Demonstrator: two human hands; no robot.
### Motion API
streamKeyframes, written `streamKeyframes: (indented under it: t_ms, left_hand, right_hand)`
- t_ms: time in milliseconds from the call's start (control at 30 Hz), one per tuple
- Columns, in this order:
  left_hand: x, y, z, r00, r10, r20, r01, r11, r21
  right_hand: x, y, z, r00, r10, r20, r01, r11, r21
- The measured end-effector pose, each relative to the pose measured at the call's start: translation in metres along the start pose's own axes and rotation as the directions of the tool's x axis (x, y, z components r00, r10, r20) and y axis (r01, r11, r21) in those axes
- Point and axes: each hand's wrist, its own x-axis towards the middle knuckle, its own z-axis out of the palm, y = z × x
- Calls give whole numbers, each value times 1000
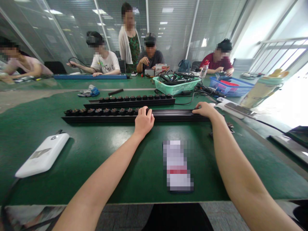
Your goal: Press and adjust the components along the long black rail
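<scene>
A long black channel [108, 120] lies across the green table in front of me. Round black pieces with brownish tops [106, 111] line its left half; the right half shows a smooth black inside. My left hand [144, 122] curls over the channel near its middle, at the end of that row; whether a small piece is under the fingertips is hidden. Toward the channel's right end, my right hand [204, 109] grips the far edge with thumb and fingers. Behind it lies a second black channel [130, 103] with a similar row. Small dark parts [230, 127] sit by my right forearm.
A phone [178, 166] lies near the table's front edge. A white power bank [44, 155] with a cable is at left, another white device [232, 107] at right. Beyond are gloves [89, 91], a green cable basket [176, 86], a blue basket [231, 86], a bottle [261, 89] and several people.
</scene>
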Motion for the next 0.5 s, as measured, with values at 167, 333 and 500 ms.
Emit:
streamKeyframes:
  t_ms: [167,333,500]
  left_hand:
    - [0,0,-1,1000,0,3,0,1000,-1]
    - [0,0,-1,1000,-5,8,6,1000,-16]
    - [1,0,0,1000,-2,5,2,1000,-5]
  right_hand:
    - [-1,0,0,1000,3,-13,-3,1000,2]
    - [-2,0,-1,1000,2,-5,-2,1000,6]
    - [-1,0,-1,1000,-4,-11,5,1000,16]
